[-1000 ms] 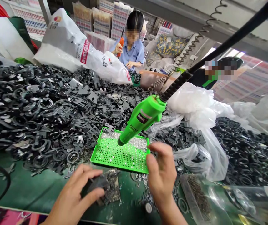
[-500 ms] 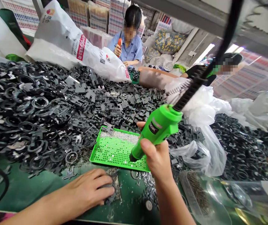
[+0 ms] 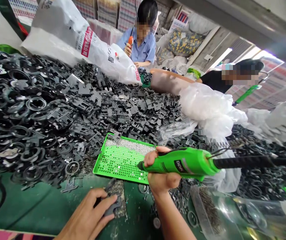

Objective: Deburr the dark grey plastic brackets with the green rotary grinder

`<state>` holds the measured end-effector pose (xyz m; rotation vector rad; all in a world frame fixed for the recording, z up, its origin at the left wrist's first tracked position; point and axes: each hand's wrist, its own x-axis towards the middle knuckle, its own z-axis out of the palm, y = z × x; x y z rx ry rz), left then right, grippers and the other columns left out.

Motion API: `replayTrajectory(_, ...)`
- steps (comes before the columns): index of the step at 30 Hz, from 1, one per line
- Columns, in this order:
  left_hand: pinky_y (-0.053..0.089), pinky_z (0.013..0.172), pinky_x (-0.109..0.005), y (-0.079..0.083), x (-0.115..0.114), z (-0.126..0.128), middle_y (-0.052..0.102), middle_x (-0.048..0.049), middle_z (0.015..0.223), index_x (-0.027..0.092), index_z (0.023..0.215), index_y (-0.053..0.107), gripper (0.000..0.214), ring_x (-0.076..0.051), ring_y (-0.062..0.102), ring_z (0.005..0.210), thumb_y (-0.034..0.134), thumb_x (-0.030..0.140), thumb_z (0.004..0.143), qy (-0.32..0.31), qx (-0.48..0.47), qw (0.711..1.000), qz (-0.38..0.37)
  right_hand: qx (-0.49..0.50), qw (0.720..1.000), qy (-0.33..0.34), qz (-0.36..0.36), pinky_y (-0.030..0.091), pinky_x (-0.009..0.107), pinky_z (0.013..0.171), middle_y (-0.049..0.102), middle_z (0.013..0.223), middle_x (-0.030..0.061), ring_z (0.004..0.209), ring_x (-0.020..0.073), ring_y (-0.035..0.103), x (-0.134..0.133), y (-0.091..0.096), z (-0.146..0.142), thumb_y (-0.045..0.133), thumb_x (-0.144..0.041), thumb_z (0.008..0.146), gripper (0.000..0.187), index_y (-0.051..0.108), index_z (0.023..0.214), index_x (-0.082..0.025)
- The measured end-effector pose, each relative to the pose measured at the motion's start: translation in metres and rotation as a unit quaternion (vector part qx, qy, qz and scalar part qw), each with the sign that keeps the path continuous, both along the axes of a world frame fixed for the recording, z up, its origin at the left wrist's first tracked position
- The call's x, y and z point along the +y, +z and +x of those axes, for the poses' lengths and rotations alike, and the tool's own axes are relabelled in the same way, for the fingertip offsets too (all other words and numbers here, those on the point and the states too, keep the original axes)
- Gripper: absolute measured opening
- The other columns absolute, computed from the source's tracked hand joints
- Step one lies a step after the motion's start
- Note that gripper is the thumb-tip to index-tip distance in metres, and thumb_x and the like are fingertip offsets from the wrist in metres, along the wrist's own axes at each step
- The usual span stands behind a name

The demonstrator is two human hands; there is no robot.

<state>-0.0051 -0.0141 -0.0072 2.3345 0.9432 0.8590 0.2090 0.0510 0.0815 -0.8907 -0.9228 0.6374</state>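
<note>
My right hand (image 3: 161, 170) is shut around a green handheld electric tool (image 3: 188, 163) marked DDK, and its narrow tip sits just above the right part of a green perforated tray (image 3: 100, 154). A band of small silver studs (image 3: 127, 146) lies along the tray's far side. My left hand (image 3: 87, 213) rests at the table's near edge and holds a dark plastic piece (image 3: 113, 206) between its fingers. Beside that hand is a patch of grey granules (image 3: 119, 196). The tool's underside is hidden by my fingers.
A large heap of black plastic rings and frames (image 3: 57, 110) fills the left and back. White plastic bags (image 3: 208, 106) lie beyond the tray. A clear tub (image 3: 210, 210) of dark bits stands at front right. A co-worker (image 3: 140, 46) holds an orange tool; another's arm (image 3: 170, 81) reaches across.
The green tool has swung from steeply tilted to nearly level, its black cord now running right. My left hand has shifted slightly, and the dark piece shows more clearly in its fingers.
</note>
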Motion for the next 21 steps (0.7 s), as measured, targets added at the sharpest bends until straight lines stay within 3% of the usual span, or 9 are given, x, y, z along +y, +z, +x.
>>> replayTrajectory(5,0.054,0.086,-0.026,0.003,0.0,0.001,0.056,-0.0089,0.109,0.023,0.123,0.056,0.031,-0.019,0.06,0.101,0.044,0.038,0.098,0.041,-0.02,0.999,-0.016,0.0,1.0,-0.012,0.011,0.035,0.026,0.045,0.051,0.055,-0.0057,0.044,0.0131,0.044,0.006,-0.008,-0.004,0.058,-0.076,0.066,0.056,0.058,0.088,-0.025)
replayTrajectory(13,0.046,0.098,-0.046,0.0,0.008,-0.003,0.056,-0.0071,0.107,0.028,0.123,0.057,0.03,-0.023,0.057,0.102,0.055,0.032,0.094,0.03,0.033,0.997,0.058,-0.002,1.0,-0.015,0.025,0.036,0.026,0.048,0.053,0.056,-0.006,0.045,0.0132,0.044,0.004,-0.01,-0.006,0.058,-0.075,0.067,0.056,0.06,0.093,-0.025)
replayTrajectory(21,0.046,0.096,-0.043,0.002,0.009,-0.004,0.062,-0.0058,0.107,0.025,0.125,0.053,0.037,-0.023,0.059,0.1,0.059,0.037,0.091,0.038,0.031,0.998,0.042,-0.008,0.999,-0.007,0.034,0.036,0.026,0.049,0.052,0.056,-0.0063,0.046,0.0124,0.045,0.006,-0.014,-0.005,0.058,-0.075,0.068,0.055,0.061,0.091,-0.025)
